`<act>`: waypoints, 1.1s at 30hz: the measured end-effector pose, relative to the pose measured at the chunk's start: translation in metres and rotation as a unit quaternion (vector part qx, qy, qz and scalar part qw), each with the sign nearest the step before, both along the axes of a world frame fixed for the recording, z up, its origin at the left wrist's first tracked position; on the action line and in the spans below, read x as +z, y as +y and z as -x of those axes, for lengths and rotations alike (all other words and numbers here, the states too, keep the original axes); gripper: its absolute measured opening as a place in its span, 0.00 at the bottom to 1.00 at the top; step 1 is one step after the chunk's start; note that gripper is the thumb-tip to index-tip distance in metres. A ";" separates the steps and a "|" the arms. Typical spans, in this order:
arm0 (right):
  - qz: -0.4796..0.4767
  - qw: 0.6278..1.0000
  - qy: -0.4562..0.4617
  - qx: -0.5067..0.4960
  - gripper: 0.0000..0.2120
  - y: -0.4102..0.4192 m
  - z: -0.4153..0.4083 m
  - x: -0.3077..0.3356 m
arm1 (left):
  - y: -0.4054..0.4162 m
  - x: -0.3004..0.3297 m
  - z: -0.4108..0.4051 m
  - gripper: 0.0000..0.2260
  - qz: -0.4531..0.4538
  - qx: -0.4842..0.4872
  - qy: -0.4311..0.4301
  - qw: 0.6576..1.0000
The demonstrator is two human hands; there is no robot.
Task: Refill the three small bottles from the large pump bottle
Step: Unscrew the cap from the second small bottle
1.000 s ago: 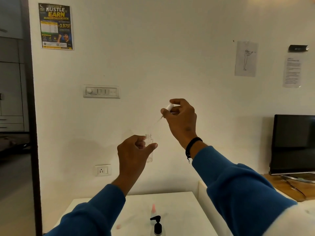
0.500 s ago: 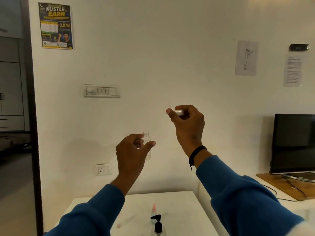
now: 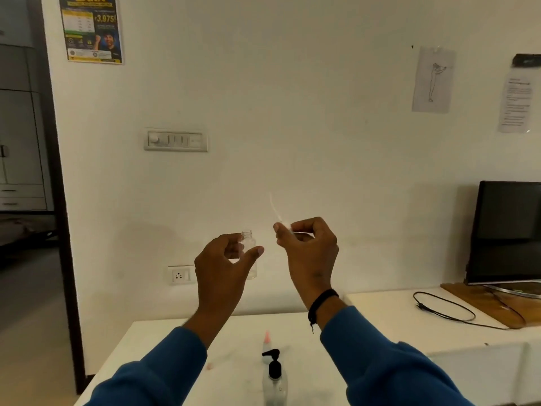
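My left hand (image 3: 224,268) holds a small clear bottle (image 3: 249,253) upright in the air, its neck uncapped. My right hand (image 3: 307,250) pinches the bottle's white spray cap (image 3: 288,228), whose thin dip tube (image 3: 275,208) points up and to the left. The two hands are a little apart, the cap to the right of the bottle's neck. Below them, near the table's front edge, stands the large clear pump bottle (image 3: 274,379) with a black pump head. Behind it stands a small bottle with a pink tip (image 3: 266,339).
The white table (image 3: 164,350) sits against a white wall. To the right runs a low white unit with a black cable (image 3: 445,310) and a dark monitor (image 3: 509,232) on a wooden board. A doorway opens at the left.
My right hand drew the spray cap out of the small bottle and away to the right, then turned it so the dip tube points up. Both hands dropped lower in view.
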State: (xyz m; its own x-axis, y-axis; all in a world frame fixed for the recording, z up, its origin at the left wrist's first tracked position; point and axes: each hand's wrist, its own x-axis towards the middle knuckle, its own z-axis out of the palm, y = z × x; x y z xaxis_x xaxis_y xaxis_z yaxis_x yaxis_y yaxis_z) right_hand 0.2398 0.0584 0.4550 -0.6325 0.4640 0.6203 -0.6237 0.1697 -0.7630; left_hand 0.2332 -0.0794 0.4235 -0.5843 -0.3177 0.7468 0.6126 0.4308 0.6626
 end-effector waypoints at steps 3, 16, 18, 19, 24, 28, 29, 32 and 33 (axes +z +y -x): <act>-0.001 1.000 -0.031 0.000 0.14 -0.010 0.003 -0.030 | -0.007 -0.018 -0.003 0.21 0.004 0.005 -0.009 1.000; -0.005 0.972 -0.232 0.045 0.10 -0.066 0.001 -0.190 | -0.033 -0.148 -0.002 0.18 -0.005 -0.021 -0.092 0.996; -0.004 0.963 -0.266 0.050 0.09 -0.073 -0.001 -0.217 | -0.033 -0.173 0.004 0.18 -0.012 -0.026 -0.116 0.993; -0.002 0.958 -0.281 0.052 0.09 -0.076 -0.001 -0.230 | -0.032 -0.186 0.008 0.18 -0.015 -0.029 -0.125 0.992; -0.016 0.931 -0.360 0.052 0.09 -0.088 0.006 -0.302 | -0.028 -0.243 0.030 0.18 -0.022 -0.033 -0.176 0.984; -0.034 0.902 -0.425 0.060 0.08 -0.094 0.022 -0.355 | -0.031 -0.289 0.056 0.18 -0.039 -0.036 -0.224 0.973; -0.043 0.895 -0.440 0.061 0.08 -0.095 0.029 -0.368 | -0.032 -0.300 0.064 0.18 -0.039 -0.033 -0.236 0.970; -0.100 0.879 -0.464 0.054 0.07 -0.097 0.047 -0.398 | -0.037 -0.319 0.090 0.17 -0.037 -0.036 -0.264 0.963; -0.122 0.875 -0.466 0.048 0.07 -0.099 0.054 -0.406 | -0.039 -0.322 0.099 0.17 -0.033 -0.041 -0.273 0.961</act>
State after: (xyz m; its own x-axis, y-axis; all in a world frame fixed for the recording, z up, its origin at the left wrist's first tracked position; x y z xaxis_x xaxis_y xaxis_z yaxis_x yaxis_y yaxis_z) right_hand 0.1857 -0.0406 0.0494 -0.9452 0.3065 -0.1124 0.2299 0.3803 -0.8958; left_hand 0.1338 -0.1185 0.1011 -0.9081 -0.2903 0.3019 0.1962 0.3419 0.9190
